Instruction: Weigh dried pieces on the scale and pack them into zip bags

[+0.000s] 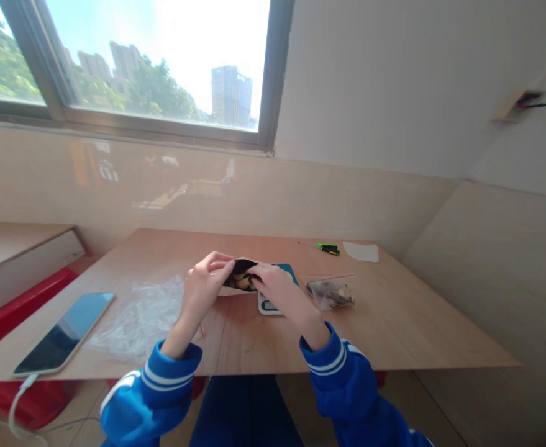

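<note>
My left hand (207, 273) is closed on the left rim of a bag (233, 290), pale outside and dark inside, with its mouth held apart. Brownish dried-looking pieces (242, 281) show inside it. At the right of the mouth, my right hand (270, 282) has its fingers bent and closed into the bag. What they grip is hidden. Beneath and behind that hand sits a small digital scale (269, 308), white at the front with a teal part at the back. To its right lies a clear zip bag (331, 293) with dark and brown pieces in it.
Crumpled clear plastic bags (142, 316) lie on the wooden table (394, 323) at left, beside a phone (68, 332) with a white cable (16, 403). Toward the back are a green-and-black screwdriver (327, 248) and a white paper piece (361, 251). Red stools (25, 403) stand below at left.
</note>
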Tool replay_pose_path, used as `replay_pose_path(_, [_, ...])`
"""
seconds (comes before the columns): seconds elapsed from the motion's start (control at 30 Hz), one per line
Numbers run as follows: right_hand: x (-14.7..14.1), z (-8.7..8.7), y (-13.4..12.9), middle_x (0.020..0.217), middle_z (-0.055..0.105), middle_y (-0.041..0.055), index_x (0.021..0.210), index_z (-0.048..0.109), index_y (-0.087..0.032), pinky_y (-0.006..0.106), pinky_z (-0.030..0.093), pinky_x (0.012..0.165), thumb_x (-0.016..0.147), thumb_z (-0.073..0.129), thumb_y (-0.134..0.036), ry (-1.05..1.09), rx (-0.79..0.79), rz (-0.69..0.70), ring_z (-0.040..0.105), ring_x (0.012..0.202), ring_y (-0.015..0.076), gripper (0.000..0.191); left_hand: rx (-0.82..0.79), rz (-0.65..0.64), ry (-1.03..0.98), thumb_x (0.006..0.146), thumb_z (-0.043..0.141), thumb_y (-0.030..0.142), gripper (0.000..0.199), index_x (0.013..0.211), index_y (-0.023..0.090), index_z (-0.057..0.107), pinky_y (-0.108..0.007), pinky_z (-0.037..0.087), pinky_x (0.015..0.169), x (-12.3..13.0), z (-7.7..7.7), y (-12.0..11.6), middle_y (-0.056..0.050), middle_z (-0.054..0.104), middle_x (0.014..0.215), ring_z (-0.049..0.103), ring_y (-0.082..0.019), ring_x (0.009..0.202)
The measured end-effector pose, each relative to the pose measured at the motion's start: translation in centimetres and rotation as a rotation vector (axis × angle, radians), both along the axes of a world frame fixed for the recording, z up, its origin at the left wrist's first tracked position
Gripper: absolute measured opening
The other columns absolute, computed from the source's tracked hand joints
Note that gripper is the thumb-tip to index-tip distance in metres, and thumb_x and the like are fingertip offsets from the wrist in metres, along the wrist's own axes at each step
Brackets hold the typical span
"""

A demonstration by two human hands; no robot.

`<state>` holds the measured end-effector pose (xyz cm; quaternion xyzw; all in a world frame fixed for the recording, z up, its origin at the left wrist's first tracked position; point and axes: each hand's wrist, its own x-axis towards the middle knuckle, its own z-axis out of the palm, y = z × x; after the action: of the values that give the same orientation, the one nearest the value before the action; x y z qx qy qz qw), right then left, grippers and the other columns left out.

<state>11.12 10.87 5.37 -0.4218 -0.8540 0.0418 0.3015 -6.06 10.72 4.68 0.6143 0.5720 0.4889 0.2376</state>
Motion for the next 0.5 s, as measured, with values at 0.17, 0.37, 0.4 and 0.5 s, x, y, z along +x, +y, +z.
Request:
replay_pose_path(0.17, [1.5, 0.6, 0.5, 0.108, 0.073, 0.0059, 0.107, 0.070, -0.021, 0.034, 0.054, 0.090, 0.088, 0.053, -0.014, 0.271, -0.103, 0.054, 0.069, 0.098, 0.0195, 0.027, -0.072, -0.035, -0.080, 0.074, 0.064, 0.048, 0.027, 0.085, 0.024, 0.069, -0.030, 0.052, 0.072, -0.7, 0.4, 1.5, -0.002, 0.076, 0.076, 0.072, -0.023, 0.081])
replay_pose_path(0.37, [2.8, 0.8, 3.4, 0.104, 0.075, 0.0058, 0.103, 0.072, -0.019, 0.036, 0.055, 0.089, 0.082, 0.064, -0.027, 0.674, -0.300, 0.142, 0.069, 0.097, 0.0210, 0.024, -0.064, -0.025, -0.070, 0.073, 0.063, 0.050, 0.031, 0.086, 0.022, 0.070, -0.031, 0.051, 0.072, -1.1, 1.7, 3.5, -0.004, 0.076, 0.076, 0.071, -0.024, 0.081])
replay_pose_path(0.4, [3.0, 0.9, 4.0, 0.104, 0.075, 0.0061, 0.103, 0.072, -0.019, 0.036, 0.056, 0.089, 0.079, 0.067, -0.029, 0.745, -0.321, 0.138, 0.070, 0.097, 0.0213, 0.026, -0.055, -0.005, -0.050, 0.073, 0.063, 0.049, 0.030, 0.085, 0.022, 0.070, -0.031, 0.051, 0.072, -1.2, 2.0, 3.9, -0.004, 0.076, 0.076, 0.071, -0.024, 0.081])
replay_pose_path(0.5, [4.5, 1.1, 5.5, 0.105, 0.074, 0.0079, 0.103, 0.071, -0.017, 0.039, 0.057, 0.087, 0.073, 0.073, -0.034, 0.959, -0.335, 0.081, 0.070, 0.095, 0.0222, 0.034, -0.007, 0.084, 0.015, 0.074, 0.062, 0.045, 0.026, 0.083, 0.022, 0.070, -0.031, 0.050, 0.074, -1.7, 2.3, 5.2, -0.005, 0.076, 0.081, 0.070, -0.024, 0.083])
